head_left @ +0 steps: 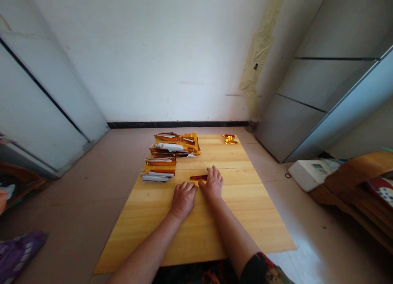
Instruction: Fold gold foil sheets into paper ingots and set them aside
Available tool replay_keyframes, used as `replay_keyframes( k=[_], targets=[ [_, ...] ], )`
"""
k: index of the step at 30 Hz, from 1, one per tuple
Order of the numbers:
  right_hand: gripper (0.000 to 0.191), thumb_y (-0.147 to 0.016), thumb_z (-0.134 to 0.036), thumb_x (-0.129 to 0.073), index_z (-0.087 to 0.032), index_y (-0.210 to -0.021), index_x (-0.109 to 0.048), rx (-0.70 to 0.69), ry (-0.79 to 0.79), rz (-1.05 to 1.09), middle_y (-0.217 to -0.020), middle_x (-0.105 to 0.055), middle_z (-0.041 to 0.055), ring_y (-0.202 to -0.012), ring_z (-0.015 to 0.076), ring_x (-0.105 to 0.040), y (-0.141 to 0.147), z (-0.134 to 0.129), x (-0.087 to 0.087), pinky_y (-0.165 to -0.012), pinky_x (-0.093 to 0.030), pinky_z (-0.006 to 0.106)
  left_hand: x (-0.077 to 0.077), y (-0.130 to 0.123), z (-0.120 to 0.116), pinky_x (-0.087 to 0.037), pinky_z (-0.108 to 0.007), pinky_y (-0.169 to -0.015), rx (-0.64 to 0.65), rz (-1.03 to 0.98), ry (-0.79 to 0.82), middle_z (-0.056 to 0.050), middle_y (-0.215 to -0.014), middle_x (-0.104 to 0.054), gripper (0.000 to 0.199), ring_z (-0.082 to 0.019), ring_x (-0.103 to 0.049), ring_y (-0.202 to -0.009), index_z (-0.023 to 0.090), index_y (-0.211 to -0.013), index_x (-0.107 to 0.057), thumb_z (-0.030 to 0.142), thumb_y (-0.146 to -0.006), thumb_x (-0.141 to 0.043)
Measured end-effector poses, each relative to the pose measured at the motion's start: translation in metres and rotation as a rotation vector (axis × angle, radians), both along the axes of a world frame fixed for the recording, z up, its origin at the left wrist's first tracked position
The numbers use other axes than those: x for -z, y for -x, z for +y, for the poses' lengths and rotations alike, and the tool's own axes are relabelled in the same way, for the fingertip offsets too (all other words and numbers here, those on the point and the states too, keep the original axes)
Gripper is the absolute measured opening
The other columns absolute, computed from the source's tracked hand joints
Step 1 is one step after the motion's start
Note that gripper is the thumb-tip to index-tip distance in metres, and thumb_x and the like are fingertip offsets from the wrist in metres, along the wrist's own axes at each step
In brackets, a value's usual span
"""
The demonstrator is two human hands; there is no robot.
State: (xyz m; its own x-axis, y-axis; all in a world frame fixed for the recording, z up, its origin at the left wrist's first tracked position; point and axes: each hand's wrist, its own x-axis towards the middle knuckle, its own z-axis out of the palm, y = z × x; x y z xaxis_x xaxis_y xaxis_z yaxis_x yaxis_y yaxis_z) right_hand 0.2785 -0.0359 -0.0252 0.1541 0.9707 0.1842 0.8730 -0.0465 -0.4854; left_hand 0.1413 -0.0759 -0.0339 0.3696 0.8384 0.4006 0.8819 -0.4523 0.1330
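A small piece of gold foil paper point(198, 178) lies on the wooden tabletop point(245, 218), with a dark brown strip along its far side. From the left, my left hand point(183, 199) has its fingers curled and its fingertips pinched at the near edge of the paper. My right hand point(214, 185) rests over the right end, fingers stretched forward and slightly apart, thumb toward the left fingertips. The two hands almost meet, hiding part of the paper. Stacks of gold and white folded paper point(160, 167) stand to the left, beyond my left hand.
A larger pile of folded foil paper point(175, 145) sits at the table's back left. Crumpled gold foil point(230, 139) lies at the back right corner. A white wall point(178, 71) rises behind. A grey cabinet point(294, 104) and white box point(310, 174) stand right.
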Motion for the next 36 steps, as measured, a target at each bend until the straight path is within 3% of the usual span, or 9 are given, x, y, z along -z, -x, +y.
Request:
replay_keyframes(
  k=[8,13,15,19,22,24,36],
  targets=[
    [0.054,-0.066,-0.018,-0.058,-0.018,-0.12,-0.052,0.065,-0.073,0.069,-0.137,-0.04,0.0143,-0.121,0.0326,-0.038,-0.037,0.008,0.014,-0.098,-0.032,0.044,-0.005,0.001,-0.002,-0.037,-0.036,-0.074,-0.032,0.018,-0.007,-0.004,-0.107,-0.065,0.023,-0.021,-0.053,-0.092,0.025,-0.099,-0.065,0.016,-0.085,-0.049],
    [0.046,-0.063,-0.009,-0.052,-0.019,-0.107,-0.058,0.088,-0.251,0.161,-0.122,-0.052,0.0142,-0.108,0.0286,-0.048,-0.061,0.013,0.02,-0.091,-0.039,0.042,-0.006,0.001,-0.003,-0.037,-0.036,-0.075,-0.033,0.01,-0.01,-0.004,-0.109,-0.064,0.024,-0.021,-0.053,-0.093,0.026,-0.099,-0.065,0.015,-0.084,-0.049],
    [0.035,-0.066,-0.009,-0.048,-0.019,-0.098,-0.06,0.005,-0.337,0.241,-0.105,-0.059,0.011,-0.096,0.0233,-0.054,-0.065,0.01,0.018,-0.085,-0.043,0.036,-0.005,0.001,-0.003,-0.037,-0.036,-0.075,-0.031,0.014,-0.01,-0.004,-0.108,-0.064,0.023,-0.021,-0.053,-0.093,0.025,-0.098,-0.065,0.015,-0.084,-0.05],
    [0.02,-0.075,-0.011,-0.044,-0.02,-0.08,-0.061,-0.34,-0.428,0.281,-0.081,-0.06,0.0046,-0.081,0.0172,-0.055,-0.057,-0.003,0.008,-0.076,-0.045,0.028,-0.004,0.001,-0.002,-0.037,-0.036,-0.074,-0.032,0.024,-0.009,-0.003,-0.107,-0.065,0.023,-0.021,-0.053,-0.092,0.026,-0.098,-0.065,0.015,-0.084,-0.05],
    [0.016,-0.074,-0.01,-0.049,-0.02,-0.075,-0.061,-0.517,-0.386,0.137,-0.076,-0.06,0.0037,-0.077,0.017,-0.052,-0.046,-0.009,0.003,-0.073,-0.042,0.027,-0.004,0.002,-0.002,-0.037,-0.036,-0.074,-0.033,0.027,-0.011,-0.004,-0.107,-0.065,0.022,-0.021,-0.053,-0.092,0.025,-0.099,-0.065,0.016,-0.085,-0.05],
    [0.015,-0.076,-0.01,-0.051,-0.02,-0.072,-0.062,-0.556,-0.349,0.052,-0.075,-0.06,0.0033,-0.075,0.0169,-0.05,-0.04,-0.01,0.004,-0.072,-0.04,0.027,-0.004,0.002,-0.002,-0.038,-0.036,-0.074,-0.033,0.028,-0.009,-0.004,-0.107,-0.065,0.023,-0.021,-0.054,-0.091,0.025,-0.099,-0.064,0.017,-0.085,-0.049],
    [0.022,-0.076,-0.007,-0.049,-0.02,-0.075,-0.066,-0.456,-0.176,0.015,-0.081,-0.063,0.0027,-0.082,0.0152,-0.055,-0.036,-0.003,0.004,-0.077,-0.042,0.023,-0.005,-0.001,0.0,-0.04,-0.042,-0.089,-0.078,-0.055,0.011,-0.007,-0.12,-0.06,0.033,-0.024,-0.049,-0.112,0.024,-0.107,-0.063,0.011,-0.079,-0.048]
  ],
)
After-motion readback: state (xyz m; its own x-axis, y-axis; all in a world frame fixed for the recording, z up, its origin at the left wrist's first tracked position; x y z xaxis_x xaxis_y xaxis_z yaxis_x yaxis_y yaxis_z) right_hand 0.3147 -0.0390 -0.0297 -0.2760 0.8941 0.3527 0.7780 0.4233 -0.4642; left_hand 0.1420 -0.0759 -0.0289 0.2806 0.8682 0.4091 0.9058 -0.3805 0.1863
